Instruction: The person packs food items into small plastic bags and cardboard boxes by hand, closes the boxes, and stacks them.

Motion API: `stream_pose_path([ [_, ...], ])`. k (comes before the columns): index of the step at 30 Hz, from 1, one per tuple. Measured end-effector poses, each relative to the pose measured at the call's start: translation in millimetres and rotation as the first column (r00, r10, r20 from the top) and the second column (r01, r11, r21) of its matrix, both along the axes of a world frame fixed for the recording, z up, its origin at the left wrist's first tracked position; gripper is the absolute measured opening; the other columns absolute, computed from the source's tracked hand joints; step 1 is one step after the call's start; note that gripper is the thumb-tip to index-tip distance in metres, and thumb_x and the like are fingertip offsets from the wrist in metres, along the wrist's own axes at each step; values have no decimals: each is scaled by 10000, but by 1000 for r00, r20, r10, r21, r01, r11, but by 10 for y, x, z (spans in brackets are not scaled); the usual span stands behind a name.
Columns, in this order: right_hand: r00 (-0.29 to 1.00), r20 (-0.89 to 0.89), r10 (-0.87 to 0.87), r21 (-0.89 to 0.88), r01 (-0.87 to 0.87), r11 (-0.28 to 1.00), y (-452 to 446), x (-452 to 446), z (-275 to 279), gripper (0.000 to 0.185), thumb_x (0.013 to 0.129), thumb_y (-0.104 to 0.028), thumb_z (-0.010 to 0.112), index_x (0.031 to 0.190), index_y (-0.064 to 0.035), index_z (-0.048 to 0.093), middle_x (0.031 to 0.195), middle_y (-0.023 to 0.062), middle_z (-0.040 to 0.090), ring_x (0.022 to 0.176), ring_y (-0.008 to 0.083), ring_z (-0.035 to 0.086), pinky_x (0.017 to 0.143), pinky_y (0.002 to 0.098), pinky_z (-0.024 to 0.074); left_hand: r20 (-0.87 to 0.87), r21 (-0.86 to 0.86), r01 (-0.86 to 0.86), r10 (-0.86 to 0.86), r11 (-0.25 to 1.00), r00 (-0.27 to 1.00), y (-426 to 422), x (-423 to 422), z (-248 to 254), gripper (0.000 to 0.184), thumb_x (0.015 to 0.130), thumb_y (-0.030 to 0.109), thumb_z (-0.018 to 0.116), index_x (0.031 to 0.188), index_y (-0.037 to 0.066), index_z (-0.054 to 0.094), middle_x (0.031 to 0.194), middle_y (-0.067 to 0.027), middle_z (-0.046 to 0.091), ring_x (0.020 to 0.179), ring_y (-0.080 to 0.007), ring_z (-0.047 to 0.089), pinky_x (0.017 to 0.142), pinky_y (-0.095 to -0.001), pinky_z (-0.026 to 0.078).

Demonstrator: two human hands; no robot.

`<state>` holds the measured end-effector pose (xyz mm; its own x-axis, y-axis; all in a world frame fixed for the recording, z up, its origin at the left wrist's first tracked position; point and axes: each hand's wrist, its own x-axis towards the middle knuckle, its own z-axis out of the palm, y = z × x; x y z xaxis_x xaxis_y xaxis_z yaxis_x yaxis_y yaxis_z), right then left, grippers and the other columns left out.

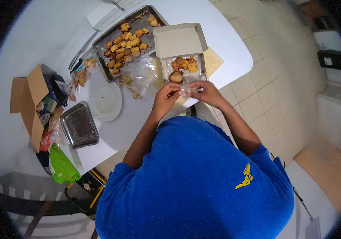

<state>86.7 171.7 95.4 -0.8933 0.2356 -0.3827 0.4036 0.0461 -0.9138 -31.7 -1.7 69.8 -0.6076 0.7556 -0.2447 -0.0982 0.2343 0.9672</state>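
Note:
Both of my hands are closed on a small piece of clear plastic [185, 91], too blurred to tell whether it is a bag or a cup. My left hand [165, 97] pinches its left side, and my right hand [208, 95] has its right side. Just beyond my fingers stands an open cardboard food box [179, 41] with its lid folded back. Inside it lie browned food pieces [193, 67] and a round, pale-centred item [176, 77] at the near end. A clear plastic bag [141, 71] with some food bits rests left of the box.
Behind is a metal baking tray [150, 28] with many golden pieces. A white plate [106, 101], an oblong metal pan [79, 126] and a bag of browned bits [80, 77] occupy the table's left side. An open carton [30, 95] and a green bag [63, 167] are at the far left.

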Motion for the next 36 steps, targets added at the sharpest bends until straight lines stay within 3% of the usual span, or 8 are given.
stream_pose_path([
  [2,990,-144,1,356,51,933,258,-145,-75,326,719,-184,720,1000,-39,643,902,113,668,773,214,641,725,319,502,-192,-114,-83,60,990,980,131,-102,50,233,836,115,634,1030,8,562,871,-93,654,790,-147,620,692,-274,481],
  [3,997,-45,60,368,-39,929,393,-268,-3,310,704,-170,701,969,-32,618,904,157,649,812,306,637,728,374,506,-294,-191,-160,99,968,951,207,-144,225,210,844,154,626,996,14,584,866,-88,657,780,-154,625,685,-293,493],
  [7,970,-42,240,475,-192,859,551,-576,-85,250,717,-137,640,926,-27,558,848,204,615,820,398,596,710,454,492,-290,-189,-334,272,923,917,122,-257,66,227,826,127,632,1027,35,579,927,-104,647,787,-177,624,692,-299,507],
  [13,908,112,405,491,-405,772,601,-667,-205,212,743,-122,618,925,-39,547,856,216,601,837,408,589,730,479,473,-286,-276,-339,259,900,922,40,31,89,581,708,0,699,1229,66,450,1163,-135,477,905,-235,585,750,-333,545],
  [16,918,80,388,477,-377,794,595,-716,-278,233,748,-132,632,941,-52,530,865,213,599,841,401,589,736,488,468,-268,-261,-291,221,920,938,21,46,-41,679,686,-24,723,1279,90,412,1232,-120,437,942,-240,582,764,-316,551],
  [23,963,164,215,455,-267,849,354,-675,-397,264,782,-143,660,920,-76,444,810,158,587,796,342,603,681,403,465,-394,-82,-211,163,974,905,-36,-43,-159,622,697,-30,698,1254,75,442,1031,-142,531,883,-239,612,724,-318,546],
  [29,978,137,158,548,-208,810,256,-615,-379,242,776,-141,668,919,-76,484,798,158,607,791,343,611,681,413,469,-307,-87,-150,117,985,944,-121,-104,-268,595,734,22,677,1272,73,430,1056,-149,527,823,-239,624,703,-317,530],
  [36,959,194,208,743,-282,607,288,-610,-162,330,729,-121,665,1046,-91,579,878,189,632,861,347,613,726,444,501,-237,-98,-97,71,990,969,-227,-168,-258,568,757,54,652,1278,64,424,1080,-162,540,824,-232,615,708,-314,527],
])
